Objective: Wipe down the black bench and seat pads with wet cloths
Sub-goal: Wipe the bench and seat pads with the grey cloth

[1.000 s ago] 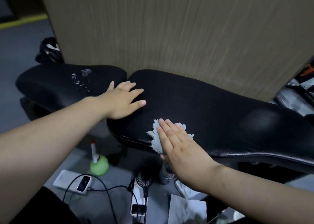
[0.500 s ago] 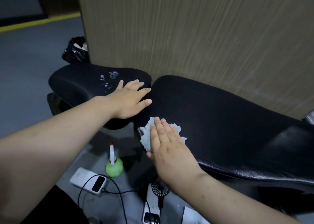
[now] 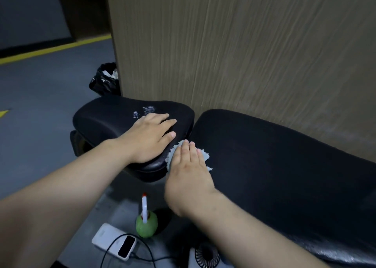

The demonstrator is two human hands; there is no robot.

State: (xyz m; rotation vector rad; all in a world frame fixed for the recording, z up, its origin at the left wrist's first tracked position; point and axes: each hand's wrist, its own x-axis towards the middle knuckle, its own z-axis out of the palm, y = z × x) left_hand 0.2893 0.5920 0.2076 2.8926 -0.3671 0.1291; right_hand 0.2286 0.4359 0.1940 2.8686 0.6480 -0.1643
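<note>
Black padding runs across the lower half of the view in two parts: the long bench pad [image 3: 274, 166] stretching off to the right, and the smaller seat pad [image 3: 114, 117] just beside its left end, a narrow gap between them. A pale blue cloth [image 3: 204, 155], ragged at its edges, lies on the left end of the bench pad, right at that gap.

The right hand [image 3: 189, 178] lies flat on top of the cloth, fingers straight and close together, pressing it to the pad rather than clutching it; the forearm comes in from the lower right. The left hand [image 3: 150, 137] rests palm down on the seat pad, fingers extended and slightly spread, grasping nothing, its forearm reaching in from the lower left. Just beyond its fingertips sit white wet spots [image 3: 146, 110] on the seat pad.

Behind both pads stands a wood-grain panel [image 3: 223, 44], with a black bin bag [image 3: 105, 80] at its left edge. On the grey floor [image 3: 40, 105] below the pads are a green bottle [image 3: 147, 225], a white power bank [image 3: 114, 241] with a cable, and a small fan [image 3: 206, 254]. A yellow line [image 3: 55, 49] crosses the floor far back.
</note>
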